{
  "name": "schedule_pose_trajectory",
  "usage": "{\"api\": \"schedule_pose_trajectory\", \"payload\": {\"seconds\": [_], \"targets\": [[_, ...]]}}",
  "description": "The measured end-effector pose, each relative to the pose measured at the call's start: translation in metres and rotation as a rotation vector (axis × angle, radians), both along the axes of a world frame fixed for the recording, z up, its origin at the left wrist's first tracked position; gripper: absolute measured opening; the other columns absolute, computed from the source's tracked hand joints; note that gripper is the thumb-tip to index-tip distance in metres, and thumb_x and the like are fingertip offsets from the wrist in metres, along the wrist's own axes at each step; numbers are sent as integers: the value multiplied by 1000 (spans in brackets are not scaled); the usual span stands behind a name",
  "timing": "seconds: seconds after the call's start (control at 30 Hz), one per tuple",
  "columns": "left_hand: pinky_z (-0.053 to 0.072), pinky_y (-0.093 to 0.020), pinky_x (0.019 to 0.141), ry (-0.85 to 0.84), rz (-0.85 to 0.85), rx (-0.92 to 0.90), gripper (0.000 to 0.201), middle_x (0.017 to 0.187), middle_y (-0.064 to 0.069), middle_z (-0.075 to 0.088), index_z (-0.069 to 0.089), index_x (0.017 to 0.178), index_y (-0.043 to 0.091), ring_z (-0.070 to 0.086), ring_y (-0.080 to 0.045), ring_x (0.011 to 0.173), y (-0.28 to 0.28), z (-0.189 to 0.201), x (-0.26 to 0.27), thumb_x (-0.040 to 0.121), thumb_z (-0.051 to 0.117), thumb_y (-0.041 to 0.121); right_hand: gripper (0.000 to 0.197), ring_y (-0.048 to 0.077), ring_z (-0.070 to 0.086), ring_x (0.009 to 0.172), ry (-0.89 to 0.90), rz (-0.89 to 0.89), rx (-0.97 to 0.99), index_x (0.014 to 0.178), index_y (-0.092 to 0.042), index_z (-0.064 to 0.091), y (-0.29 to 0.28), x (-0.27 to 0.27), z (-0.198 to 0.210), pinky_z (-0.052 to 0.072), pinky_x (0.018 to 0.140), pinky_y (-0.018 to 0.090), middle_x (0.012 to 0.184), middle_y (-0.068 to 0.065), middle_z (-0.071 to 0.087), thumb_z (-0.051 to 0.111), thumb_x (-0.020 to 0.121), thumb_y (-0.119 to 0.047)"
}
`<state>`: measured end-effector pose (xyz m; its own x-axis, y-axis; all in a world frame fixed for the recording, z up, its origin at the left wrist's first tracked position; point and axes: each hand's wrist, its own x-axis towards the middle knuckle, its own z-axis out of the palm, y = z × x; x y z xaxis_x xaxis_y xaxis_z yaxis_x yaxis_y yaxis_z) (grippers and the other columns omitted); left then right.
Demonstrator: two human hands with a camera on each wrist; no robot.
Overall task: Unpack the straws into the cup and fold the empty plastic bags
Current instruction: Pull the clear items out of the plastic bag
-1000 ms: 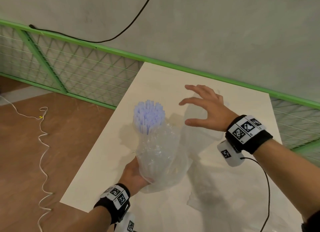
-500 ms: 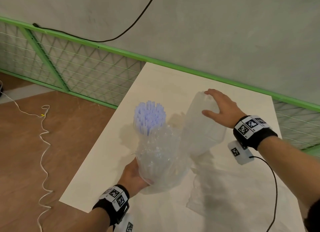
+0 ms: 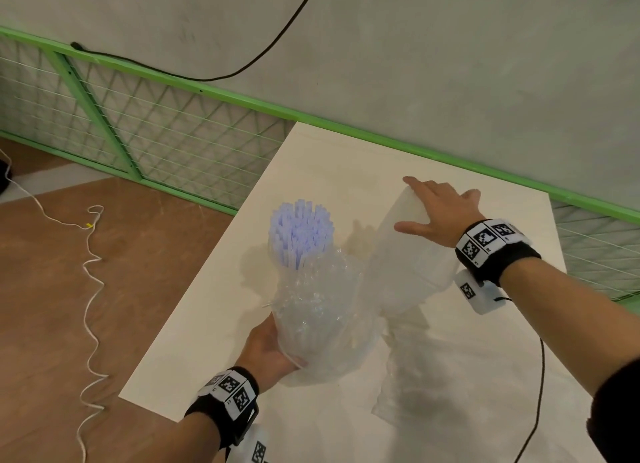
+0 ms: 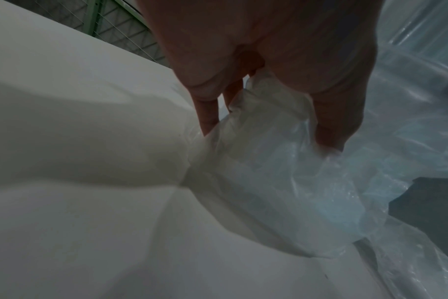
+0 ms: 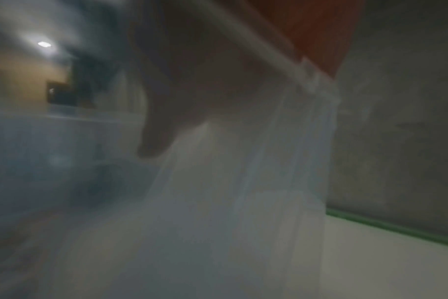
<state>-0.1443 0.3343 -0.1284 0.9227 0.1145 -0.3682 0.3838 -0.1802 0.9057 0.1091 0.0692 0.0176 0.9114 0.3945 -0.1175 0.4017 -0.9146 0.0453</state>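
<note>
White table (image 3: 311,171); left hand (image 3: 266,345) grips straws bag (image 3: 318,324) near its edge.

Your head view is evenly lit and mostly sharp; soft light from above throws faint grey shadows on the white table (image 3: 346,171), beside the straws (image 3: 300,230) and under the clear plastic bag (image 3: 322,310). Its wide lens bends the green fence rail (image 3: 207,90) toward the edges. Small glints speckle the bag's crinkles. Your left wrist view is dim, with the left hand (image 4: 269,60) close, dark and soft-focused, and broad shadows across the table. Your right wrist view is heavily motion-blurred and murky; one small ceiling light (image 5: 44,44) flares at upper left, and the right hand (image 5: 166,113) shows only as a dark smear.
</note>
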Motion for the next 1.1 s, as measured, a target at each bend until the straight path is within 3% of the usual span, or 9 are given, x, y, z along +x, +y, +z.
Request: {"api": "schedule_pose_trajectory", "payload": {"seconds": [0.1, 0.17, 0.23, 0.33, 0.5, 0.63, 0.77, 0.97, 1.1], "targets": [[53, -16, 81, 3, -14, -1, 75, 105, 16, 72, 61, 117, 37, 66, -1, 101, 0, 2, 0, 50, 90, 22, 73, 17, 20, 144, -70, 32, 146, 151, -38, 14, 0, -15, 13, 19, 106, 54, 158, -10, 22, 26, 89, -75], [54, -21, 85, -9, -8, -11, 77, 107, 15, 72, 61, 119, 33, 66, -3, 102, 0, 3, 0, 49, 91, 23, 57, 18, 32, 138, -161, 49, 354, 147, -34, 30, 3, -34, 28, 24, 104, 49, 150, -7, 37, 35, 95, -57], [54, -22, 86, -11, -8, -9, 77, 106, 18, 72, 61, 119, 33, 67, -2, 102, 0, 4, 0, 48, 92, 23, 42, 16, 55, 109, -197, 99, 570, 134, -25, 48, 8, -64, 40, 39, 94, 40, 124, -2, 59, 51, 93, -29], [55, -18, 80, -5, 2, -34, 77, 103, 19, 73, 62, 117, 31, 68, -4, 100, 0, 4, -1, 46, 92, 22, 46, 9, 57, 70, -90, 138, 684, 119, -20, 57, 15, -126, 41, 46, 72, 19, 93, -5, 61, 58, 79, 3], [53, -12, 77, -16, 11, -57, 83, 99, 9, 74, 62, 115, 25, 67, 5, 93, -4, 13, -2, 37, 90, 26, 67, 22, 64, 84, 142, 14, 476, 145, -34, 24, 26, -207, 8, 52, 76, 38, 107, 1, 61, 54, 87, -17], [50, -7, 70, -1, -11, 17, 82, 96, 14, 72, 60, 119, 28, 64, 11, 89, -1, 12, -1, 44, 90, 23, 83, 20, 59, 92, 255, -95, 584, 151, -37, 4, 40, -205, -13, 44, 79, 33, 104, -11, 49, 56, 88, -24], [47, -5, 65, 14, -17, 53, 75, 94, 17, 69, 58, 119, 31, 63, 7, 92, -1, 10, 0, 55, 92, 10, 79, 13, 56, 111, 280, -113, 851, 148, -40, 18, 50, -189, -24, 47, 98, 33, 133, -9, 50, 62, 85, -19], [45, -1, 60, 14, -38, 81, 71, 93, 18, 69, 59, 120, 32, 60, 21, 81, -1, 8, 1, 59, 92, 19, 67, 9, 54, 103, 199, 30, 960, 140, -28, 43, 57, -183, -26, 47, 86, 19, 123, -9, 49, 68, 81, -11], [48, -7, 67, 22, -41, 80, 70, 96, 16, 71, 59, 119, 36, 64, 9, 90, 0, 8, 0, 57, 91, 25, 52, 8, 54, 101, 152, 6, 975, 124, -27, 49, 60, -181, -25, 43, 82, 17, 119, -14, 56, 72, 79, -13]]}}
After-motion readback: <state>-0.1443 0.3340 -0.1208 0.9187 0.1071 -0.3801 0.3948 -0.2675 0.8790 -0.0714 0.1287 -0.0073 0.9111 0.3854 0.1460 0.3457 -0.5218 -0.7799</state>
